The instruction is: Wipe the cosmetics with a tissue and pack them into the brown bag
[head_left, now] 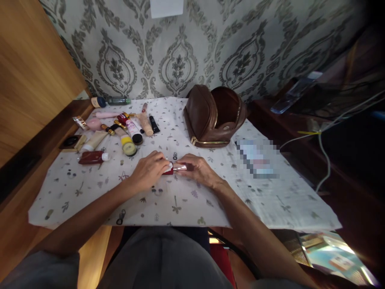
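Low over the middle of the cloth, both hands hold a small red bottle with a shiny metallic cap (179, 167). My left hand (152, 170) is closed around the red body, with a bit of white material (170, 165), perhaps tissue, showing at its fingertips. Pinched at the cap end are the fingers of my right hand (198, 170). The bottle lies sideways, and much of its red part is hidden by my left fingers. Beyond my right hand stands a brown cosmetic bag (200, 116), unzipped, its mouth gaping.
Left on the patterned cloth (90, 200) are several cosmetics: a red bottle with white cap (92, 157), a yellow-banded jar (128, 146), a black tube (154, 125) and a compact (72, 142). A blurred flat item (257, 158) lies right. A clear bottle (296, 94) rests beyond the cloth.
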A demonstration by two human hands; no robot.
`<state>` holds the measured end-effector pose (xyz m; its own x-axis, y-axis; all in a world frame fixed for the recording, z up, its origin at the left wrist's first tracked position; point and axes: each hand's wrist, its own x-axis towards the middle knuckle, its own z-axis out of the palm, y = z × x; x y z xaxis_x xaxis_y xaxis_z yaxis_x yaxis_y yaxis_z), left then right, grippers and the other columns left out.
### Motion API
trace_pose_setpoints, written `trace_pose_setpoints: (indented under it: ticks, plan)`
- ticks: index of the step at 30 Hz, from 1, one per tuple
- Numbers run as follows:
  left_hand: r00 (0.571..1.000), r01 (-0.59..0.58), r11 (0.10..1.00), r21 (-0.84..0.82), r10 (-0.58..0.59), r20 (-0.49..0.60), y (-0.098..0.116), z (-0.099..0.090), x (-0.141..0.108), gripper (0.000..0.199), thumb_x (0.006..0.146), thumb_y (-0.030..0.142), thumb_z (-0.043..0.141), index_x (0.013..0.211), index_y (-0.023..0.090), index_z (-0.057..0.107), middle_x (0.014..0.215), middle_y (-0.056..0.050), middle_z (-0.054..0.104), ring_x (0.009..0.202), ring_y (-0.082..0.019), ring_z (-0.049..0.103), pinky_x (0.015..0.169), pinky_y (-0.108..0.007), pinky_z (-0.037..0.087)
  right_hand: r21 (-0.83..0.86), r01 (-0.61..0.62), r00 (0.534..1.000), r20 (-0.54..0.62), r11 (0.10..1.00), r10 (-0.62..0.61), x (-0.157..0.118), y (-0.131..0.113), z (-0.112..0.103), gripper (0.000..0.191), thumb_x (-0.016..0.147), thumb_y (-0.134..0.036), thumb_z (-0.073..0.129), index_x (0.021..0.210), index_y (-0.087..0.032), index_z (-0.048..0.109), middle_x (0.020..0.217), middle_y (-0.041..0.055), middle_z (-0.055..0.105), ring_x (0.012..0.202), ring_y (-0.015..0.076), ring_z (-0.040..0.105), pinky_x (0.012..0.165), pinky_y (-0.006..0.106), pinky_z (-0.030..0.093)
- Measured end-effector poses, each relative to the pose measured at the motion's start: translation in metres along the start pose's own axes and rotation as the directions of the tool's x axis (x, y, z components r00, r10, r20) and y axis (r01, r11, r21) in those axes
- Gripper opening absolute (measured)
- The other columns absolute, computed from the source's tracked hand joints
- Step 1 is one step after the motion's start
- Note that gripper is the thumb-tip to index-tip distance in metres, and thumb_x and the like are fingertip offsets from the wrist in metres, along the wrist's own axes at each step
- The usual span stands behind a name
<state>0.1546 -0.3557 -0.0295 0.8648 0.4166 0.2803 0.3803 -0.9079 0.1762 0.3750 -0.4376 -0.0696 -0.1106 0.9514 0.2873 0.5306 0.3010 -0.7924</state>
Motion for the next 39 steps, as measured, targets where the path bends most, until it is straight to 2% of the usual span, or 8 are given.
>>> trace_pose_setpoints:
  ticks: [7,15,17,20,24,30,36,39]
  plan:
    - [0.996,0.001,0.998,0.058,0.004,-0.084,-0.019,-0.010,-0.023,0.028,0.102,0.031,0.047,0.093,0.021,0.072,0.092,-0.004,0.067,0.089,-0.019,0.061,0.069,-0.029,0.047,0.054,-0.059,0.998,0.008,0.997,0.058,0.000,0.001,0.001,0.035,0.078,-0.045,0.078,0.104,-0.021,0.074,0.096,0.0061,0.069,0.086,0.0207,0.064,0.079,0.035,0.050]
    - [0.981,0.097,0.995,0.000,-0.096,-0.168,-0.036,-0.020,-0.052,0.035,0.104,0.036,0.042,0.096,0.022,0.073,0.094,-0.004,0.068,0.088,-0.018,0.063,0.073,-0.030,0.050,0.145,-0.214,0.976,0.071,0.966,0.206,-0.002,-0.003,0.002,0.040,0.076,-0.042,0.079,0.109,-0.021,0.069,0.098,0.0048,0.070,0.088,0.0217,0.065,0.081,0.036,0.051]
    - [0.975,0.122,0.992,-0.024,-0.124,-0.184,-0.038,-0.020,-0.057,0.036,0.104,0.038,0.042,0.096,0.021,0.073,0.095,-0.004,0.069,0.089,-0.018,0.064,0.075,-0.030,0.051,0.136,-0.195,0.979,0.087,0.971,0.185,-0.002,-0.005,0.001,0.044,0.079,-0.045,0.076,0.115,-0.022,0.068,0.104,0.0061,0.069,0.092,0.0227,0.065,0.083,0.037,0.052]
    - [0.969,0.116,0.992,-0.045,-0.123,-0.214,-0.039,-0.019,-0.061,0.036,0.104,0.038,0.043,0.098,0.020,0.073,0.096,-0.005,0.069,0.091,-0.018,0.065,0.077,-0.030,0.052,-0.002,-0.129,0.986,0.104,0.992,0.128,0.000,-0.010,-0.003,0.036,0.091,-0.048,0.062,0.115,-0.022,0.069,0.108,0.0083,0.065,0.096,0.0228,0.062,0.087,0.039,0.050]
    - [0.968,0.104,0.994,-0.028,-0.107,-0.228,-0.038,-0.018,-0.061,0.036,0.104,0.037,0.042,0.096,0.021,0.073,0.095,-0.005,0.069,0.090,-0.018,0.065,0.076,-0.030,0.052,-0.107,-0.093,0.986,0.127,0.990,0.106,0.002,-0.015,-0.005,0.032,0.096,-0.047,0.054,0.102,-0.021,0.073,0.103,0.0085,0.062,0.091,0.0212,0.060,0.083,0.038,0.049]
    - [0.979,0.086,0.994,0.073,-0.070,-0.189,-0.031,-0.019,-0.058,0.035,0.104,0.032,0.042,0.092,0.020,0.072,0.091,-0.004,0.068,0.085,-0.018,0.062,0.071,-0.030,0.049,-0.007,-0.085,0.987,0.138,0.996,0.085,0.001,-0.017,-0.003,0.029,0.094,-0.046,0.058,0.101,-0.020,0.070,0.098,0.0073,0.065,0.086,0.0199,0.060,0.075,0.033,0.047]
    - [0.992,0.002,0.980,0.197,0.023,-0.124,-0.010,-0.016,-0.045,0.028,0.103,0.027,0.046,0.090,0.018,0.070,0.090,-0.004,0.066,0.088,-0.019,0.059,0.064,-0.029,0.046,0.014,-0.173,0.979,0.108,0.985,0.171,-0.003,-0.010,-0.001,0.029,0.087,-0.043,0.067,0.105,-0.020,0.067,0.093,0.0046,0.067,0.079,0.0184,0.058,0.069,0.031,0.045]
    - [0.994,-0.042,0.969,0.242,0.065,-0.086,0.000,-0.011,-0.035,0.024,0.102,0.022,0.048,0.089,0.018,0.068,0.091,-0.005,0.065,0.089,-0.020,0.058,0.064,-0.029,0.046,0.007,-0.157,0.982,0.103,0.988,0.156,-0.003,-0.008,0.000,0.029,0.087,-0.043,0.067,0.104,-0.020,0.068,0.093,0.0049,0.067,0.080,0.0189,0.059,0.071,0.032,0.046]
